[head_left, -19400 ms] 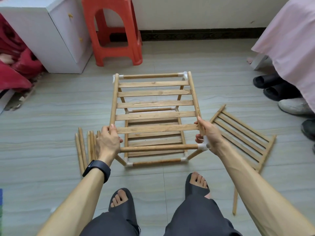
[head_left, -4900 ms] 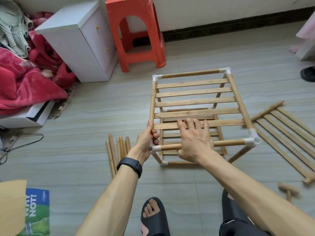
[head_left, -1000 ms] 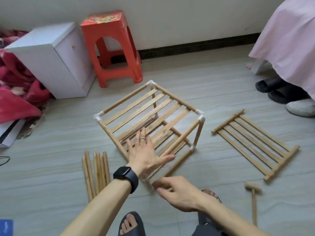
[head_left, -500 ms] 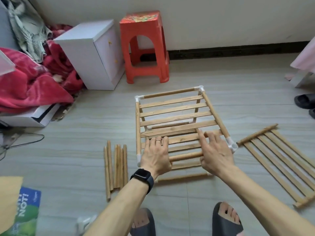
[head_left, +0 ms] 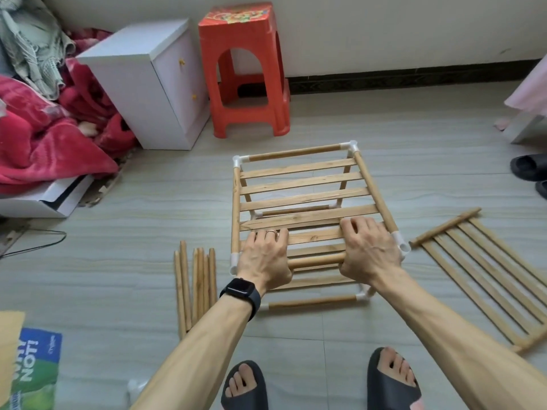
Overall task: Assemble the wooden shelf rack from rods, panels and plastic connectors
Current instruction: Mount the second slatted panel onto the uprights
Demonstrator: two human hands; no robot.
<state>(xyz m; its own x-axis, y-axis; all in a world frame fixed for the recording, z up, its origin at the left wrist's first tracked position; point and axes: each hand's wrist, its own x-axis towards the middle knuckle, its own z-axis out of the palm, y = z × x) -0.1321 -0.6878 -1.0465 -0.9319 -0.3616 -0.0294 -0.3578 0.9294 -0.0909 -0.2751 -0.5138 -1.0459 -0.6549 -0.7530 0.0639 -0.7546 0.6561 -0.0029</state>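
Two hands grip the near top edge of the shelf rack. The rack stands on the floor, roughly midway between the wall edge and the person's feet.

- **Left hand**: at the rack's near-left corner. Its fingers are curled down over the nearest slat, and the palm covers the near top rod.
- **Right hand**: close to the near-right corner, in the same attitude. Its fingers are bent over a slat. The rod is exposed between the two hands.
- **Rack:** white plastic connectors cap its visible corners. A lower tier of rods sits on the floor beneath the top slats.
- **Spare parts:** a bundle of loose rods lies on the floor just left of the rack, parallel to its left side. A separate slatted panel lies flat to the right, apart from the rack.
- **Left arm:** a black watch is on the wrist and a ring on one finger.
- **Surroundings:** a red stool and a white cabinet stand along the wall edge of the floor. A red blanket is heaped at the left edge.
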